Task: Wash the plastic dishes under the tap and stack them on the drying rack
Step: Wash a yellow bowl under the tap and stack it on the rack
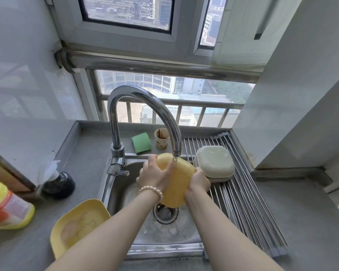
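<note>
Over the steel sink [115,184], a yellow plastic dish [177,180] is held underside up beneath the chrome tap [143,106], and a thin stream of water falls on it. My left hand [155,174] grips its left edge, with fingers spread over its back. My right hand [199,179] grips its right edge. On the roll-up drying rack [243,196] to the right sit pale stacked dishes [215,162], upside down. A second yellow dish [76,223], soapy inside, rests on the counter left of the sink, partly behind my left forearm.
A green sponge [141,142] and a small stained paper cup [161,138] stand behind the sink. A yellow and orange detergent bottle [8,206] lies at the far left, next to a dark bottle [59,184]. A wall corner stands to the right.
</note>
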Demonstrator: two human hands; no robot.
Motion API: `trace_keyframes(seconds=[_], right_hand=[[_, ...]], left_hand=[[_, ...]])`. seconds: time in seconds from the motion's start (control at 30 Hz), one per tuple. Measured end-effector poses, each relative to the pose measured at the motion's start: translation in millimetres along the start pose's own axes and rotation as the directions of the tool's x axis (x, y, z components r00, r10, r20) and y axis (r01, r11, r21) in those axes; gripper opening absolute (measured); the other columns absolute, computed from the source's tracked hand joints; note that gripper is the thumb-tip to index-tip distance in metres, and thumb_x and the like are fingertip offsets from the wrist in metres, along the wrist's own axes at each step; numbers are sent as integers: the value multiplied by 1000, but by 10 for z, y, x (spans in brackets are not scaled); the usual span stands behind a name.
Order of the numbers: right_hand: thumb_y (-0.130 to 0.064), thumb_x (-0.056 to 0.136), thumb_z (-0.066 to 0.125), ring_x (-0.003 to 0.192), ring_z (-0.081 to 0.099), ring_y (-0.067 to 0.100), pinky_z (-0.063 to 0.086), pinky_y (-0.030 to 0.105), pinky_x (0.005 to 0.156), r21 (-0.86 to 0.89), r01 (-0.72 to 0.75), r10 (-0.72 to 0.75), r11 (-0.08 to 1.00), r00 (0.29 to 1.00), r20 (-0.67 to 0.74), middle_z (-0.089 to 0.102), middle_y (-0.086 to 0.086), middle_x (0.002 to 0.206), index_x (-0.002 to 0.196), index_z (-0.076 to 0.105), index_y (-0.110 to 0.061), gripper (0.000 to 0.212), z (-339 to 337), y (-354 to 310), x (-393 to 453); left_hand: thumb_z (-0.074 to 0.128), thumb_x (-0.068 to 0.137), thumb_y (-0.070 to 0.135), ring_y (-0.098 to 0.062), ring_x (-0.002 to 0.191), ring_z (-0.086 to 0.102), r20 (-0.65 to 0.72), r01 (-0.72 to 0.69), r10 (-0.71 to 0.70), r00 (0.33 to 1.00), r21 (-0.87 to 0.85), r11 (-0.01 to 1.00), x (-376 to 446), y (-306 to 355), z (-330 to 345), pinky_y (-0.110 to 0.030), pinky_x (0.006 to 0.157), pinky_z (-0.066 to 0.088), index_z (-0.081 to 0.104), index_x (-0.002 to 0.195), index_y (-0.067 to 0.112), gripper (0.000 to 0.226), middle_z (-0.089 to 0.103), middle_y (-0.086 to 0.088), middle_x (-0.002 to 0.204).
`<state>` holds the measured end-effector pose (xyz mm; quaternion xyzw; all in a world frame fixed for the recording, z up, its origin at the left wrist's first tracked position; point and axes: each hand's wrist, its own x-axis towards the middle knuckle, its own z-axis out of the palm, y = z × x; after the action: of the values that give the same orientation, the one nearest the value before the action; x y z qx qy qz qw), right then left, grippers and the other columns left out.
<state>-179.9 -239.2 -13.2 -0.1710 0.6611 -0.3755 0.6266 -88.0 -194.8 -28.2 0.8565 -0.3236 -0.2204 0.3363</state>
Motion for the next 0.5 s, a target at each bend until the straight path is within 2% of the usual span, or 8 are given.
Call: trace_keyframes(seconds=[0.07, 0.13, 0.2, 0.27, 0.33, 0.37, 0.5], right_hand=[[-24, 91, 56, 69, 61, 25, 54, 40, 70, -17, 74, -74, 997, 997, 5, 64, 9, 78, 72, 57, -8, 25, 7, 14, -1], [-29, 96, 50, 68, 59, 22, 50, 38, 71, -126, 272, -269, 954, 962, 38, 62, 5, 74, 70, 57, -9, 33, 20, 43, -10], [-34, 99, 39, 69, 58, 23, 47, 38, 71, -347, 521, -508, 780, 851, 135, 60, 4, 71, 75, 57, -9, 39, -6, 100, 20], [-34, 99, 30, 72, 56, 25, 45, 38, 71, -529, 668, -649, 523, 715, 261, 56, 2, 73, 80, 52, -13, 36, -74, 155, 72], [-31, 98, 32, 72, 53, 24, 44, 39, 70, -589, 740, -682, 325, 615, 396, 52, 0, 73, 78, 45, -17, 28, -126, 192, 113], [-28, 99, 34, 71, 53, 24, 44, 39, 70, -591, 759, -667, 273, 592, 453, 52, -1, 73, 77, 45, -17, 27, -120, 198, 115], [-30, 101, 31, 79, 58, 27, 42, 35, 70, -618, 759, -605, 205, 595, 529, 62, 7, 80, 79, 52, -16, 33, 26, 125, -4]], left_hand=[[43, 73, 82, -24, 90, 57, 8, -4, 4, 1000, -43, 999, -9, -8, -11, -37, 78, 50, 44, 116, 22, 73, 55, -2, 100], [40, 69, 80, -21, 75, 56, -17, 2, -4, 1000, -121, 993, 7, -3, -50, -30, 65, 44, 48, 104, 21, 69, 56, 0, 81], [31, 71, 77, -19, 65, 52, -85, 2, -13, 996, -127, 992, 38, 17, -81, -28, 59, 36, 48, 89, 20, 63, 54, 2, 69], [25, 81, 70, -22, 64, 53, -139, -19, 12, 990, -46, 999, 54, 51, -103, -28, 58, 33, 48, 79, 18, 57, 54, 0, 65], [24, 83, 58, -22, 64, 54, -135, -76, 83, 987, 61, 995, 50, 62, -110, -27, 57, 32, 53, 74, 17, 51, 55, 0, 62], [27, 86, 55, -22, 63, 53, -119, -107, 119, 986, 104, 989, 49, 62, -106, -27, 57, 32, 55, 73, 16, 49, 55, 0, 62], [36, 95, 43, -23, 69, 55, -84, -127, 142, 986, 162, 979, 21, 106, -81, -28, 61, 33, 56, 70, 17, 42, 59, -1, 66]])
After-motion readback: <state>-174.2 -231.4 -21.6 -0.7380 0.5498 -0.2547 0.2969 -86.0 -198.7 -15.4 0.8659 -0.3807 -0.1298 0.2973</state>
